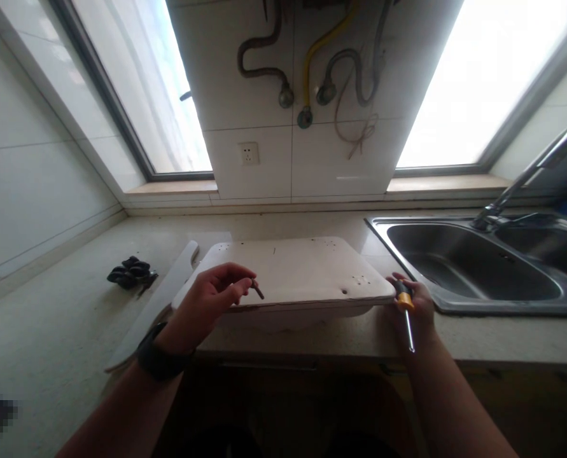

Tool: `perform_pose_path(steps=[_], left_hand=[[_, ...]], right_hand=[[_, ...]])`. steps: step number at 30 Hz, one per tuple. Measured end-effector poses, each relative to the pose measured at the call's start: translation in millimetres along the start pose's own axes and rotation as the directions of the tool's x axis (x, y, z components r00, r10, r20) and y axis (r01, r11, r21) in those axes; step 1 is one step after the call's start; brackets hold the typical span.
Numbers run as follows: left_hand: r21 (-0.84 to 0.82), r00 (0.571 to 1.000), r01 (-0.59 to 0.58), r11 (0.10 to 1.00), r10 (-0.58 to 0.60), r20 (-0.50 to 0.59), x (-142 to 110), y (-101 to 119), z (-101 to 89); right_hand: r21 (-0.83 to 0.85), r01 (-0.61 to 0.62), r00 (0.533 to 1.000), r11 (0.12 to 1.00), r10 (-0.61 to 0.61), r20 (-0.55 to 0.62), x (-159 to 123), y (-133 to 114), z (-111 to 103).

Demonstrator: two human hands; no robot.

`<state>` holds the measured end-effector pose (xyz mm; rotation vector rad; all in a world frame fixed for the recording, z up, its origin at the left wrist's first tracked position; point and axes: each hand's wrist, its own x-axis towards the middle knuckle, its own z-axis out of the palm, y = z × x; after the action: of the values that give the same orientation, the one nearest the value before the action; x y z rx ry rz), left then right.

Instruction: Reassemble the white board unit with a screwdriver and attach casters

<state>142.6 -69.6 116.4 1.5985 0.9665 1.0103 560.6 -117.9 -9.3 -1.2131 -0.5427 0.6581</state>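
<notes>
My left hand (216,294) is closed, with a small dark screw (257,289) pinched between thumb and fingers above a white board (293,267). The board has groups of small holes near its corners and one larger hole (344,291) toward the front right. It lies on top of a white body on the countertop, whose shape is mostly hidden. At the board's right corner, my right hand (419,308) is wrapped round a screwdriver (405,299) with a black and orange handle, its shaft slanting down toward me.
Several black casters (130,272) lie at the left, beside a long white curved piece (154,308) on the pale countertop (68,318). A steel double sink (469,261) with a tap (526,178) stands at the right. A socket (249,153) and pipes are on the wall.
</notes>
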Motion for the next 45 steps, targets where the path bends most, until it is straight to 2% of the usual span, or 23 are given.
perform_pose_path(steps=[5,8,10,12,14,16,18,19,20,24,26,27,29,33,40,45], left_hand=[[0.046,0.993,-0.021,0.999,0.015,0.115,15,5,43.3],[0.064,0.986,-0.018,0.998,0.007,0.169,21,0,59.6],[0.077,0.984,-0.017,0.997,0.003,0.178,24,-6,64.4],[0.078,0.984,-0.012,0.997,-0.002,0.176,25,-11,65.0],[0.054,0.985,0.008,0.999,-0.017,0.173,25,-15,63.3],[0.027,0.985,0.031,0.999,-0.035,0.171,25,-17,61.3],[0.015,0.984,0.043,0.999,-0.045,0.174,25,-18,60.3],[0.013,0.983,0.046,0.999,-0.048,0.178,25,-17,60.2],[0.011,0.983,0.047,0.999,-0.048,0.180,24,-17,60.2],[0.006,0.983,0.043,0.999,-0.043,0.179,23,-16,59.7],[0.004,0.983,0.045,0.999,-0.046,0.176,23,-15,58.8],[0.002,0.983,0.048,0.999,-0.047,0.175,23,-15,58.4],[-0.004,0.984,0.050,0.999,-0.048,0.173,23,-15,57.8],[-0.013,0.985,0.051,0.999,-0.048,0.167,22,-13,59.5],[0.016,0.985,0.007,1.000,-0.010,0.170,23,-14,59.7],[0.100,0.991,-0.055,0.993,0.042,0.124,27,-1,55.5]], right_hand=[[0.130,-0.143,0.990,0.981,0.139,0.036,-5,-2,5],[0.171,-0.133,0.991,0.976,0.126,0.050,-15,-9,4],[0.161,-0.062,0.998,0.985,0.057,0.034,-24,-17,-2],[0.015,0.034,0.996,0.999,-0.035,0.083,-34,-28,-12],[-0.248,0.198,0.960,0.948,-0.137,0.242,-45,-39,-21],[-0.440,0.457,0.857,0.773,-0.252,0.449,-53,-47,-26],[-0.502,0.678,0.718,0.538,-0.337,0.609,-59,-51,-25],[-0.524,0.737,0.668,0.428,-0.341,0.662,-62,-52,-22],[-0.553,0.765,0.641,0.329,-0.317,0.699,-64,-51,-18],[-0.652,0.757,0.625,-0.045,-0.244,0.742,-72,-45,1],[-0.674,0.717,0.619,-0.176,-0.283,0.733,-74,-41,7],[-0.686,0.697,0.618,-0.210,-0.309,0.723,-76,-39,9],[-0.705,0.669,0.617,-0.235,-0.355,0.703,-78,-36,12],[-0.725,0.648,0.608,-0.231,-0.416,0.676,-81,-30,14],[-0.718,0.659,0.573,-0.223,-0.469,0.672,-83,-26,12],[-0.710,0.671,0.551,-0.212,-0.498,0.670,-89,-27,13]])
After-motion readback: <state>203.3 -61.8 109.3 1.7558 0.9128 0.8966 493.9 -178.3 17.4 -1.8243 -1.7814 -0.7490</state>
